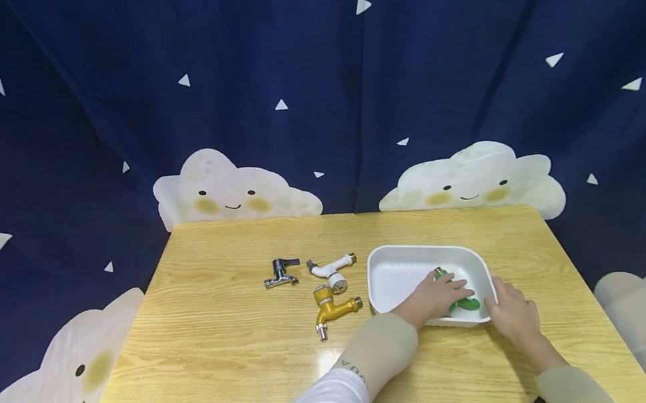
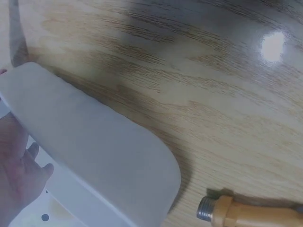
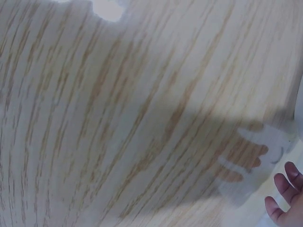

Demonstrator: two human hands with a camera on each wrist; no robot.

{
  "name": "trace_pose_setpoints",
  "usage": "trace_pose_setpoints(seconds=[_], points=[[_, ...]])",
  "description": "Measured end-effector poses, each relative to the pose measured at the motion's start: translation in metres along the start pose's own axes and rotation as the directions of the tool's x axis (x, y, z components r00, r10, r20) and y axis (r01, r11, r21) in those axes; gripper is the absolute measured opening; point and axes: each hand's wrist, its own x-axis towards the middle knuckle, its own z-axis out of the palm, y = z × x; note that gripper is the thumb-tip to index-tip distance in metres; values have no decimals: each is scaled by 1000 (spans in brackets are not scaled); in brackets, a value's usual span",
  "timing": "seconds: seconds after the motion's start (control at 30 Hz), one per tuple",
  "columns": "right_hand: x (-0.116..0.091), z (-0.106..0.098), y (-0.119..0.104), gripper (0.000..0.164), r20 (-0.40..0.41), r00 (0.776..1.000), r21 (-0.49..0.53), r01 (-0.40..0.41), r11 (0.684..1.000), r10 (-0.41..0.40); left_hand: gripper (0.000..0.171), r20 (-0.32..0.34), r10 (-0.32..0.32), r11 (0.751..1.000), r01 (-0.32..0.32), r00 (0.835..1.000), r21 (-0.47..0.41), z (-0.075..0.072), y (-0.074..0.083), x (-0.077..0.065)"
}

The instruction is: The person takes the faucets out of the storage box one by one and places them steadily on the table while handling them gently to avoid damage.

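Observation:
A green tap (image 1: 469, 304) lies inside a white plastic bin (image 1: 419, 247), toward its right end. My left hand (image 1: 434, 297) reaches over the bin's near wall and lies over the tap with its fingers spread, hiding the tap's middle. The left wrist view shows that hand (image 2: 21, 175) beyond the bin's side wall (image 2: 94, 137); the tap is not visible there. Outside the bin's right end, my right hand (image 1: 515, 312) touches the near right corner. Its fingers (image 3: 286, 187) look loose and apart in the right wrist view.
Left of the bin lie a yellow tap (image 1: 330, 309), a white tap (image 1: 333, 271) and a chrome tap with a dark handle (image 1: 279, 273). All rest on a wooden table (image 1: 214, 349). A dark blue curtain (image 1: 303, 42) with cloud pictures hangs behind it.

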Motion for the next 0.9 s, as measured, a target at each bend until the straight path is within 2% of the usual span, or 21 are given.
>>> trace_pose_setpoints(seconds=[0.4,0.7,0.9], points=[[0,0,0,47,11,1000,8,-4,1000,4,57,43,-39,999,39,998,2,4,3,6],[-1,-2,-2,47,20,1000,13,-9,1000,8,54,60,-50,998,48,997,40,2,4,4],[-1,-3,-2,46,14,1000,17,-12,1000,11,46,58,-46,999,45,997,22,1,4,2]])
